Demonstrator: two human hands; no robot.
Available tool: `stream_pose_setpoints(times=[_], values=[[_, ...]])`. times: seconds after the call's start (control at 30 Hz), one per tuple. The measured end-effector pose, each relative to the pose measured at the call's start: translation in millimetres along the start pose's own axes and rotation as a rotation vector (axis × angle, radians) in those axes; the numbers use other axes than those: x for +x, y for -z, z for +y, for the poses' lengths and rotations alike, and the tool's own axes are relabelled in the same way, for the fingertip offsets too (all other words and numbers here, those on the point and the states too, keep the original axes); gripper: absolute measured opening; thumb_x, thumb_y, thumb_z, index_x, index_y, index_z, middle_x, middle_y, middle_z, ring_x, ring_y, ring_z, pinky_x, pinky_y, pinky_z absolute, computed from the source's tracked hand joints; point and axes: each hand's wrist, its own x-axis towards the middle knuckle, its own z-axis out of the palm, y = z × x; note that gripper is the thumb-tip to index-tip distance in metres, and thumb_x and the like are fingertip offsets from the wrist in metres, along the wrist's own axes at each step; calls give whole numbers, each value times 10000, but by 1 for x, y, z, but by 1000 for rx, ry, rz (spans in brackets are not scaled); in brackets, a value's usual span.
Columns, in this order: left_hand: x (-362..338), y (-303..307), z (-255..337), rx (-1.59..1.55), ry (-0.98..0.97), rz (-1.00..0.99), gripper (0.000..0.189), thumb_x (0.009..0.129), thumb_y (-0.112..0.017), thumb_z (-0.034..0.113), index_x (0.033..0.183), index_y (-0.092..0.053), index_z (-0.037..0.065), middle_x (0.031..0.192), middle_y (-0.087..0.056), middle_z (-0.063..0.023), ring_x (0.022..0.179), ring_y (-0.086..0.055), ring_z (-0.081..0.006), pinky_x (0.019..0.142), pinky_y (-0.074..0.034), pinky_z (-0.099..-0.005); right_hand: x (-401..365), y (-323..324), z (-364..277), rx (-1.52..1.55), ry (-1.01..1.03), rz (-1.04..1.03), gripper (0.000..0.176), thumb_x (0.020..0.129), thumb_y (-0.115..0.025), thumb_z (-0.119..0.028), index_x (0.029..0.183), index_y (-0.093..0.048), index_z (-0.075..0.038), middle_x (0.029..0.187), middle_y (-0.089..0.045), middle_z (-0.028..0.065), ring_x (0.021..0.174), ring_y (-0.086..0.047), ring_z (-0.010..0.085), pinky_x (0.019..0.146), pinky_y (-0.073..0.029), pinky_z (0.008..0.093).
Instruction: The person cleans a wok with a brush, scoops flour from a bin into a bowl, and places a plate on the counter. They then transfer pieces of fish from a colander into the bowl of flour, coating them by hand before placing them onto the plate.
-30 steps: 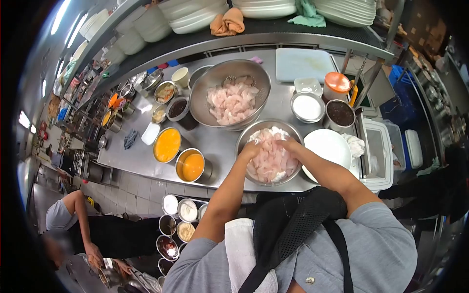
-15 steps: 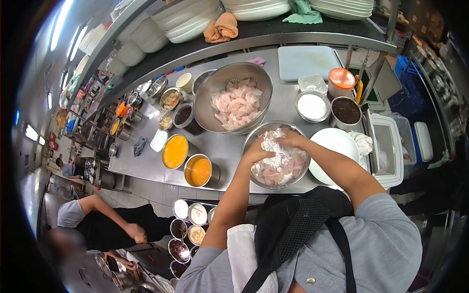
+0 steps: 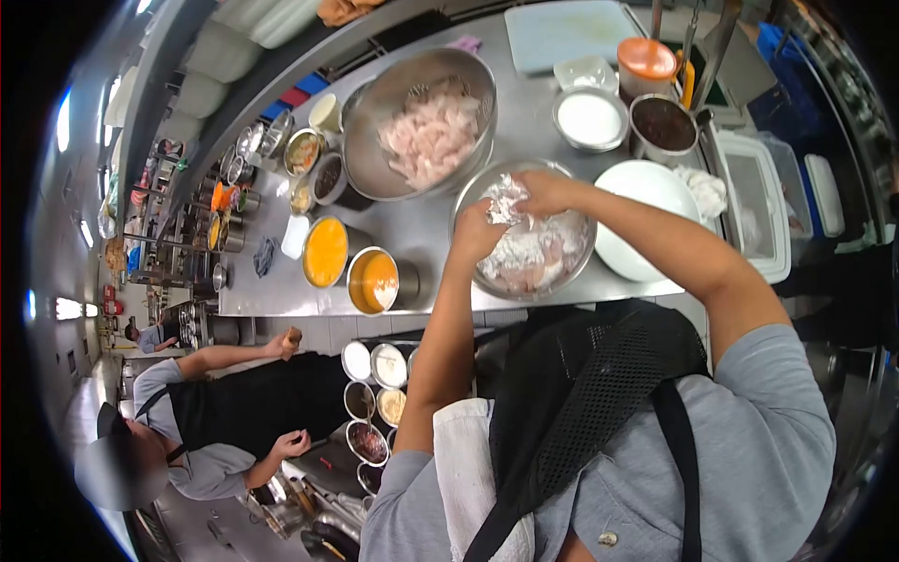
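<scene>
meat bowls (image 3: 367, 164): 2 | orange sauce pots (image 3: 410, 283): 2 | white plate (image 3: 641, 178): 1 | small tubs (image 3: 389, 365) below: maybe 6

grey short-sleeved shirt (image 3: 749, 450), black apron with mesh strap (image 3: 599, 375), white towel (image 3: 468, 478) over shoulder

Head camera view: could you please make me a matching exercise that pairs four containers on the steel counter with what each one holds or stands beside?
Things:
1. near steel bowl
2. large steel bowl
3. white plate
4. small steel pot

States:
A. dark contents
B. pink raw pieces, no hand in it
C. beside a crumpled white cloth
D. pieces dusted white, with the left hand and right hand over it

Pairs: 1-D, 2-B, 3-C, 4-A.
</scene>
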Motion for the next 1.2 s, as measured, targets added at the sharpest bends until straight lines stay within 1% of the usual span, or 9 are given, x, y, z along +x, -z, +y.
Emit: stream_pose_setpoints(times=[0.2, 0.33, 0.47, 0.63, 0.73, 0.97, 1.07, 1.13, 1.2], values=[[-37, 9, 20, 321, 19, -232, 759, 616, -791, 139, 1302, -536, -67, 1209, -624, -277, 1167, -594, -377, 1006, -460, -385, -27, -9, 17, -223, -94, -142, 1096, 664, -833, -426, 1450, -275, 96, 1228, -582, 328, 1142, -597, 395, 993, -466, 390], [-33, -35, -10, 330, 55, -189, 1203, 515, -841, 140, 1508, -189, -53, 1332, -522, -309, 1257, -522, -374, 1062, -419, -371, -5, -52, 45, -162, -208, -110, 1352, 529, -892, -506, 1475, -157, 120, 1331, -476, 374, 1252, -507, 424, 1068, -413, 384], [-4, -35, -8, 184, 233, -220, 1285, 472, -845, 97, 1527, -122, -22, 1362, -476, -332, 1287, -464, -449, 1041, -442, -419, 31, -73, 72, 254, -116, 48, 1241, 587, -860, -442, 1465, -202, 137, 1426, -416, 317, 1307, -457, 381, 1100, -369, 359], [3, -36, -13, -579, 37, -108, 946, 550, -774, -24, 1416, -394, -26, 1283, -559, -140, 1198, -532, -257, 1016, -446, -334, 25, -32, 41, 95, -210, -11, 1027, 676, -788, -385, 1428, -320, 136, 1345, -505, 321, 1231, -541, 341, 1048, -427, 367], [-14, -20, 15, -488, 238, -150, 912, 638, -747, 10, 1457, -349, -43, 1412, -495, -188, 1284, -492, -285, 1035, -430, -344, 16, -7, 5, 17, -234, -142, 964, 711, -759, -413, 1425, -363, 100, 1287, -554, 322, 1209, -563, 353, 1028, -444, 382], [-11, 30, 19, 252, 54, -172, 1016, 598, -802, 149, 1479, -322, -9, 1257, -571, -318, 1172, -573, -419, 993, -478, -405, 24, 3, -8, -104, -39, -119, 863, 736, -752, -428, 1388, -454, 54, 1239, -598, 304, 1165, -591, 376, 1026, -444, 396], [22, -8, -39, 142, 21, -107, 1133, 569, -830, 120, 1515, -221, -11, 1325, -518, -297, 1231, -526, -387, 1023, -452, -385, 42, -9, 36, -203, -134, -38, 931, 752, -755, -478, 1441, -391, 31, 1353, -528, 285, 1252, -535, 350, 1058, -413, 388], [43, -30, -64, -129, 122, -175, 1249, 541, -873, 60, 1534, -122, -31, 1469, -403, -257, 1342, -431, -325, 1073, -402, -354, 46, -32, 56, 520, -370, -128, 1055, 759, -748, -556, 1515, -259, -7, 1518, -348, 243, 1391, -381, 320, 1112, -346, 406], [36, -21, -33, -472, 222, -241, 1238, 536, -854, -31, 1537, -125, -25, 1489, -366, -196, 1368, -384, -284, 1069, -398, -357, 45, -41, 52, 589, -447, -101, 1171, 756, -742, -597, 1551, -108, -15, 1610, -126, 195, 1478, -183, 285, 1153, -270, 455]])
